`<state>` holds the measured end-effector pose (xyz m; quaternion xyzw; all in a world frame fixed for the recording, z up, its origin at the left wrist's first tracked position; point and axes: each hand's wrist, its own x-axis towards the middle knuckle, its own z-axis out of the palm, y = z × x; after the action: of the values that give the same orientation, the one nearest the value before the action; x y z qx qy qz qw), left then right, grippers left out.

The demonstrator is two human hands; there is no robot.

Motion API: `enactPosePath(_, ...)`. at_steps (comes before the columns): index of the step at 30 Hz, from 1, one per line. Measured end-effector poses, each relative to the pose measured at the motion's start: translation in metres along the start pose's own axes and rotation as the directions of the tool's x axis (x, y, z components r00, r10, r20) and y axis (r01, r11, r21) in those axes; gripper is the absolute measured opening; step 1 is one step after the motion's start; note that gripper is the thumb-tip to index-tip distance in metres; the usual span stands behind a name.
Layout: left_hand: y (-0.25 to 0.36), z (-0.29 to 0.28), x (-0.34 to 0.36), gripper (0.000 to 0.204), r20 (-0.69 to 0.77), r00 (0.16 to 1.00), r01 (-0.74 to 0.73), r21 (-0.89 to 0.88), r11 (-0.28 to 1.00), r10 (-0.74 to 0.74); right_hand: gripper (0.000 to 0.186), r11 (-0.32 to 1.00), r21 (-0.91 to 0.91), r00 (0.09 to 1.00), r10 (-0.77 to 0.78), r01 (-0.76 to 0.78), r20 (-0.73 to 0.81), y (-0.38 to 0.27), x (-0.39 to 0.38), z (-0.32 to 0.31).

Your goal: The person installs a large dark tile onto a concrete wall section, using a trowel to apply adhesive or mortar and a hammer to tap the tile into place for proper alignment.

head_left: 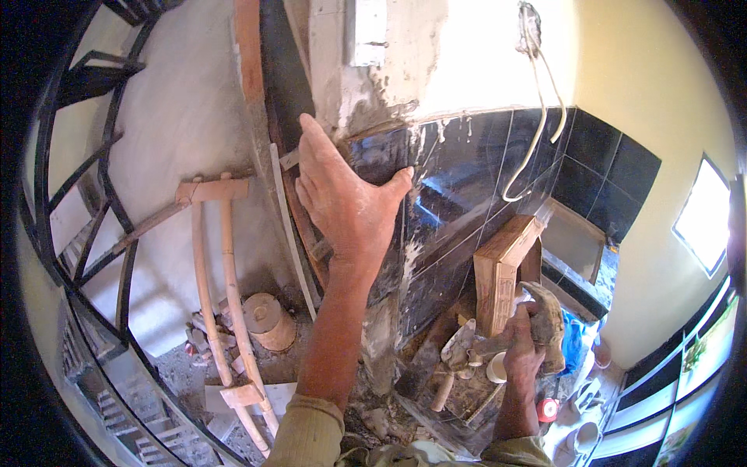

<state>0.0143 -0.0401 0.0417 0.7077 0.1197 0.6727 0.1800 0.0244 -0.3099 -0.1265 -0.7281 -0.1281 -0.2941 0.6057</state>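
Note:
My left hand [346, 198] is raised in front of the wall corner, fingers stretched up and thumb spread wide. It holds nothing that I can see. Behind the thumb is a dark glossy tile [380, 159] at the end of the tiled strip; whether the palm touches it I cannot tell. Lower right, my right hand [523, 350] grips the handle of what looks like a wooden mallet [552, 327], its thick head dirty and brownish. Left of that hand lie a pointed trowel [457, 342] with a wooden handle and a white cup [496, 367].
A cardboard box [498, 272] leans by the dark tiled wall [467, 179]. Loose cables [537, 117] hang from a wall opening. Left are a wooden ladder [214, 296], a round container [268, 321], and black metal railings [117, 226]. A window [702, 216] is at right.

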Motion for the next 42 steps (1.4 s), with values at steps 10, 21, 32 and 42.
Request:
enactPosePath(10, 0.005, 0.001, 0.015, 0.120, 0.006, 1.000, 0.002, -0.062, 0.998, -0.002, 0.034, 0.994, 0.090, 0.998, -0.065, 0.066, -0.016, -0.065, -0.004, 0.015)
enactPosePath(21, -0.028, -0.024, -0.015, 0.116, 0.286, 0.951, 0.209, -0.328, 0.921, -0.114, 0.036, 0.550, 0.787, 0.944, -0.307, 0.281, -0.123, -0.125, 0.047, 0.044)
enactPosePath(32, -0.038, -0.010, -0.012, 0.090, 0.480, 0.860, 0.444, -0.539, 0.716, -0.173, 0.028, 0.402, 0.856, 0.870, -0.482, 0.324, -0.103, -0.139, 0.076, 0.076)
enactPosePath(42, -0.027, -0.015, -0.010, 0.086, 0.442, 0.876, 0.417, -0.499, 0.760, -0.190, 0.028, 0.255, 0.869, 0.829, -0.495, 0.424, -0.259, -0.147, 0.076, 0.087)
